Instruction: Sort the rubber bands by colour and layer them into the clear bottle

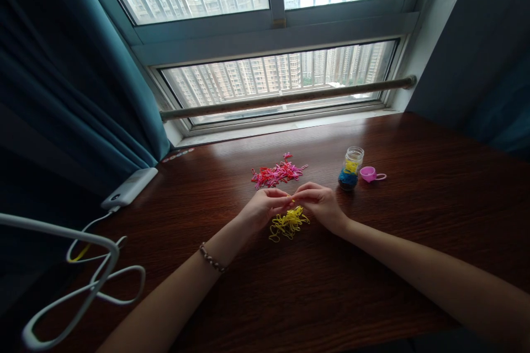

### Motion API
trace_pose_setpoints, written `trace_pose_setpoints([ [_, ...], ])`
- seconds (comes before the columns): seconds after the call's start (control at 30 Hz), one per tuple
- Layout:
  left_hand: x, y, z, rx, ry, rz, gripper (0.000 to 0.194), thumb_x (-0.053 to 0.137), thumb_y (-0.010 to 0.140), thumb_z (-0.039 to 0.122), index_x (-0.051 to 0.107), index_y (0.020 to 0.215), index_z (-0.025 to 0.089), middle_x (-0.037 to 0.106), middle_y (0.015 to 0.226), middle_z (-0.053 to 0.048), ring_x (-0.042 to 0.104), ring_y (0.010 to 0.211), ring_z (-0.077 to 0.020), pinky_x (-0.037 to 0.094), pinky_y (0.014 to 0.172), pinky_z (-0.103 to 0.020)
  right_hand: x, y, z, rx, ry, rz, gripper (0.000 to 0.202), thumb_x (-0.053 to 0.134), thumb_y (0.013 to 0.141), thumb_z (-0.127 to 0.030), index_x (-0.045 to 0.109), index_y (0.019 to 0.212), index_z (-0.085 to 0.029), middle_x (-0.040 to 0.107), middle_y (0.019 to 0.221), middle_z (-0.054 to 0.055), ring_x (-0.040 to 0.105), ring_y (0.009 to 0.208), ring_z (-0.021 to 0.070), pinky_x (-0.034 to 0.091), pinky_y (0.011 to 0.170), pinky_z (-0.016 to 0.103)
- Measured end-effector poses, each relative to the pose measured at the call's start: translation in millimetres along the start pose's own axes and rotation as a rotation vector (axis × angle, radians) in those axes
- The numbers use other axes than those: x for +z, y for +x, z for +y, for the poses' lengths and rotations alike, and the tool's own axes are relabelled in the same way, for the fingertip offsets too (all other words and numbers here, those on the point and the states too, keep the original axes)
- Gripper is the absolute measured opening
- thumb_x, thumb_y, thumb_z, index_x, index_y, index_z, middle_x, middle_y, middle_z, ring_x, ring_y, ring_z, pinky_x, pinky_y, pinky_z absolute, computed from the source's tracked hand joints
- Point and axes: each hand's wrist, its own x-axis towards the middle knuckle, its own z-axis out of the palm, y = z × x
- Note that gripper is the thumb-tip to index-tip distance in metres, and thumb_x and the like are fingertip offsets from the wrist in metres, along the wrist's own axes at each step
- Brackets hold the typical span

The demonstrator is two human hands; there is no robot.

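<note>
My left hand (267,205) and my right hand (318,203) meet fingertip to fingertip over the table. Both are closed in a pinch on a small yellow rubber band (293,201), mostly covered by the fingers. Just below them lies a loose heap of yellow rubber bands (289,224). Beyond my hands spreads a pile of pink and red rubber bands (277,174). To the right of my right hand, an open clear jar (355,154) stands upright with blue bands at the bottom and yellow ones above. A pink lid with a loop (367,174) sits beside the jar.
The dark wooden table (397,276) reaches a window with a metal rail (285,100) across it. At the left edge lie a white power strip or similar box (130,187) and a looped white cable (97,287). A blue curtain (124,94) hangs on the left.
</note>
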Motion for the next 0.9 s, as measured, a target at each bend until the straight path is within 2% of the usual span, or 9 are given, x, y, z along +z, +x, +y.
trace_pose_setpoints([
  [0.2,0.8,0.4,-0.4,0.020,0.032,0.028,0.022,0.075,0.058,0.020,0.061,0.072,0.009,0.065,0.068,-0.006,0.062,0.062,-0.0112,0.050,0.063,-0.022,4.6,-4.7,4.1,0.179,0.082,0.045,0.018,0.068,0.069,-0.029,0.064,0.081,-0.017,0.065,0.072,0.002,0.060,0.065,0.0148,0.051,0.061,0.025],
  [0.33,6.5,-2.0,0.1,0.077,0.098,0.055,0.023,0.074,0.058,0.022,0.058,0.069,0.010,0.063,0.063,-0.003,0.059,0.057,-0.0103,0.048,0.057,-0.022,5.4,-6.9,2.1,0.124,0.034,0.017,0.016,0.065,0.072,-0.032,0.064,0.076,-0.017,0.064,0.071,0.002,0.059,0.064,0.0144,0.050,0.060,0.024],
  [0.43,12.6,-4.8,0.8,0.178,0.177,0.083,0.023,0.073,0.059,0.024,0.056,0.065,0.010,0.060,0.057,-0.001,0.056,0.051,-0.0088,0.045,0.053,-0.021,5.1,-6.9,-0.5,0.075,-0.018,0.033,0.019,0.067,0.071,-0.034,0.064,0.078,-0.016,0.064,0.073,0.003,0.059,0.065,0.0147,0.049,0.060,0.024],
  [0.57,17.1,-7.7,3.2,0.267,0.233,0.099,0.023,0.073,0.058,0.026,0.057,0.065,0.011,0.062,0.060,-0.001,0.058,0.055,-0.0108,0.046,0.055,-0.022,3.9,-5.7,-1.6,0.054,-0.019,0.059,0.017,0.063,0.075,-0.033,0.065,0.076,-0.017,0.065,0.074,0.004,0.059,0.067,0.0157,0.050,0.063,0.026],
  [0.8,12.3,-6.4,1.8,0.217,0.181,0.010,0.031,0.073,0.061,0.028,0.063,0.085,0.011,0.068,0.078,-0.007,0.063,0.068,-0.0155,0.049,0.062,-0.025,3.2,-5.5,3.4,0.138,0.025,0.093,0.014,0.063,0.075,-0.030,0.064,0.077,-0.017,0.065,0.071,0.003,0.060,0.065,0.0162,0.050,0.062,0.027],
  [0.9,12.5,-6.5,1.2,0.225,0.234,0.022,0.029,0.073,0.061,0.028,0.066,0.083,0.010,0.068,0.077,-0.007,0.063,0.070,-0.0163,0.049,0.064,-0.025,3.6,-5.2,2.7,0.168,0.041,0.105,0.014,0.063,0.074,-0.030,0.062,0.077,-0.016,0.064,0.070,0.003,0.060,0.064,0.0161,0.050,0.060,0.027],
])
